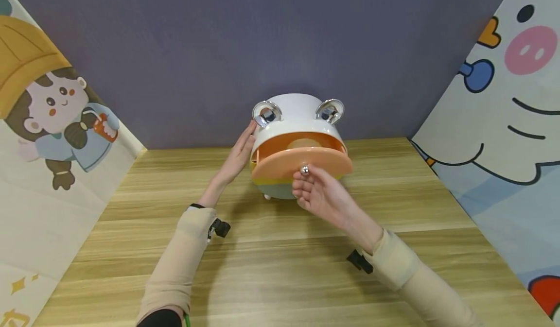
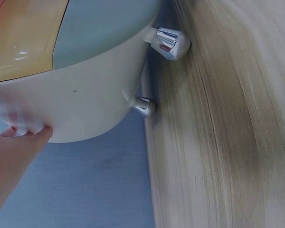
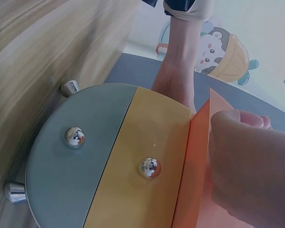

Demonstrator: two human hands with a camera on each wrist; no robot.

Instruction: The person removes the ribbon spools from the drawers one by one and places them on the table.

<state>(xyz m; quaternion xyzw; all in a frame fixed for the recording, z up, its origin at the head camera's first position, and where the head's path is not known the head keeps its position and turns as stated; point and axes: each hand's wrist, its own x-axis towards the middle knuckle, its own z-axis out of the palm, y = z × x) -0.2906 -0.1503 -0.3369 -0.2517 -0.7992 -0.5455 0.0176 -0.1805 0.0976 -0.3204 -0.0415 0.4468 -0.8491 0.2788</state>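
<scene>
A round white drawer box [image 1: 297, 115] with chrome ears stands on the wooden table [image 1: 280, 268]. Its orange top drawer [image 1: 323, 159] is pulled partway out. My right hand [image 1: 302, 183], palm up, pinches that drawer's chrome knob [image 1: 304, 171]. My left hand [image 1: 238, 154] lies flat with straight fingers against the box's left side; in the left wrist view its fingertips [image 2: 19, 137] press the white wall [image 2: 85, 95]. The right wrist view shows the yellow drawer [image 3: 133, 161] and the blue-grey drawer [image 3: 71, 161] shut below the orange front [image 3: 194, 180], beside my curled right hand [image 3: 242, 156].
A purple wall stands right behind the box. Cartoon-printed panels [image 1: 48, 123] close in the table at left and right [image 1: 503, 123]. The box rests on small chrome feet [image 2: 170, 43]. Bare wood stretches from the box to the front edge.
</scene>
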